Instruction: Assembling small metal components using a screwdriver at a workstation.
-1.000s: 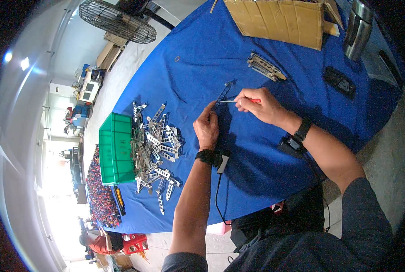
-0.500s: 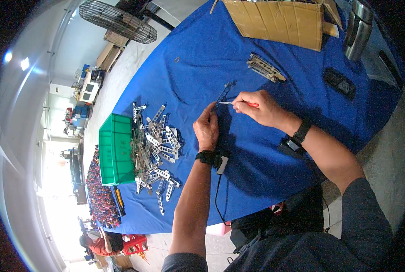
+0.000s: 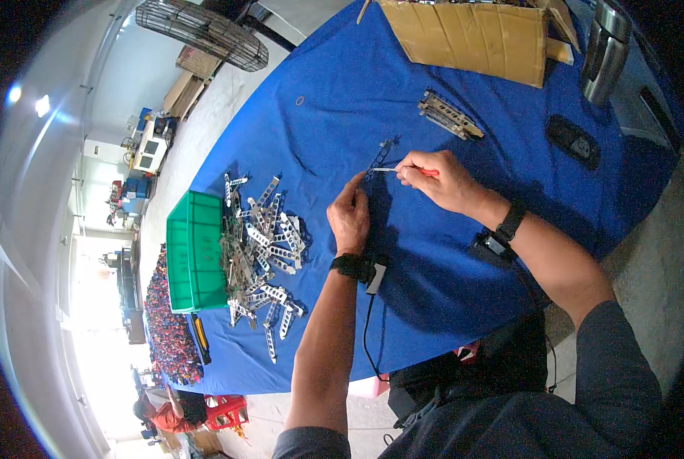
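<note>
My left hand is closed, thumb and fingers pinching the near end of a slim metal bracket with a row of cut-outs. The bracket slants up and away from the fingertips over the blue cloth. Coming in from the right, my right hand grips a small red-handled tool. Its thin pale shaft points left and meets the bracket just beyond my left fingertips; the exact kind of tool cannot be made out. Left of my hands lies a loose heap of similar metal brackets. Several more are stacked neatly farther off.
A green plastic bin stands against the heap. At the far side is a cardboard box, with a steel flask and a dark handheld device to the right. A yellow-and-black tool lies near the left edge of the blue cloth.
My right hand and the red-handled tool have shifted slightly right and up along the bracket. My left hand keeps its hold, nearly still.
</note>
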Demonstrator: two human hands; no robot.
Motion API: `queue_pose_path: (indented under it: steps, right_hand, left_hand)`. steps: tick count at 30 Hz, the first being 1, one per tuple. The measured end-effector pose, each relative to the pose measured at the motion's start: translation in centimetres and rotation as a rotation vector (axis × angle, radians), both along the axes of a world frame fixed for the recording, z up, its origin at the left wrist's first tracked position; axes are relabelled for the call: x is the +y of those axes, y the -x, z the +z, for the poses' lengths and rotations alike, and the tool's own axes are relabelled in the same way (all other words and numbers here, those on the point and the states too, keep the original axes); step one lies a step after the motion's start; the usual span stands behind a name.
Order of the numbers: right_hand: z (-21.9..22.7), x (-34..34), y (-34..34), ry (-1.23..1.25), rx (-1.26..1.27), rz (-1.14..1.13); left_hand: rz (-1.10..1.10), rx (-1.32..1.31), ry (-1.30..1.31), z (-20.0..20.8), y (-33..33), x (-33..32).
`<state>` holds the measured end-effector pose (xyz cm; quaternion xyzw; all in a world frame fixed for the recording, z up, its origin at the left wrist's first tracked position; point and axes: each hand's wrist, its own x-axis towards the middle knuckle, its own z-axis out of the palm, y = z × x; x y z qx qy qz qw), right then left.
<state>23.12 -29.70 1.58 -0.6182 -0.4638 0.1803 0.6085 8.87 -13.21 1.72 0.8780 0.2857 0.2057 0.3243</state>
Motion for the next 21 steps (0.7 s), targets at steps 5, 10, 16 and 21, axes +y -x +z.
queue_pose_path:
  steps: [5, 10, 16, 21]
  right_hand:
    - [0.2, -0.1, 0.3, -0.005, 0.037, 0.029]
    - [-0.1, 0.0, 0.3, 0.024, 0.064, 0.035]
    - [0.5, -0.2, 0.7, 0.017, 0.114, 0.057]
    - [-0.8, 0.7, 1.4, -0.121, 0.026, 0.021]
  left_hand:
    - [-0.027, -0.044, -0.022, -0.2, 0.1, 0.3]
    - [-0.032, -0.047, 0.006, -0.8, 0.2, 0.5]
    - [-0.018, -0.138, -0.083, -1.3, 0.1, 0.7]
    - [-0.047, -0.210, -0.144, -2.0, -0.3, 0.9]
